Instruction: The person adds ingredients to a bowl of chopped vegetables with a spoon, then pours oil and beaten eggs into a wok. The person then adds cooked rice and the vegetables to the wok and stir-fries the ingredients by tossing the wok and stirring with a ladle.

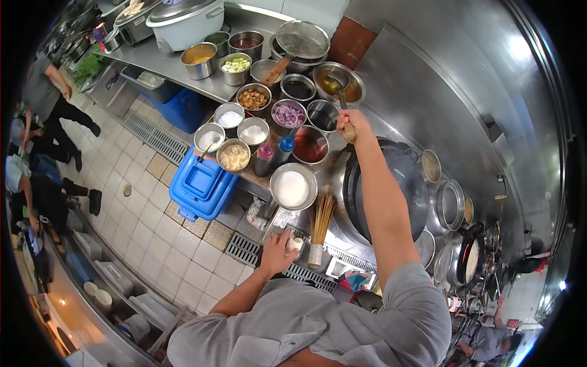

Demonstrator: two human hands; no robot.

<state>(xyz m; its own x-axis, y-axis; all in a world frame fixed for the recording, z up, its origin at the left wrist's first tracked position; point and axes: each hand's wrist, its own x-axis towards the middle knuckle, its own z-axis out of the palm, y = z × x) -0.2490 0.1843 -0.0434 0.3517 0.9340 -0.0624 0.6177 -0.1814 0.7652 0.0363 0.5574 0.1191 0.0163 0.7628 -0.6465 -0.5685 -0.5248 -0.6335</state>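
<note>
My right hand (pixel 353 125) is closed round the wooden handle of a ladle (pixel 334 84), whose bowl is over a wide metal bowl of brownish-yellow liquid (pixel 356 92). Beneath my right forearm sits a large dark wok (pixel 391 189). My left hand (pixel 279 251) is low by the counter's front edge, its fingers curled at a small whitish object (pixel 295 244) that I cannot make out. Just right of it lies a bamboo brush (pixel 320 226), with a metal bowl of white powder or liquid (pixel 291 188) above.
Metal pots of red sauce (pixel 310 145), chopped purple onion (pixel 288 114) and other ingredients crowd the counter. A strainer (pixel 302 39) rests behind them. A blue lidded bin (pixel 203 183) stands on the tiled floor. Several people are at the far left; another person is at the lower right.
</note>
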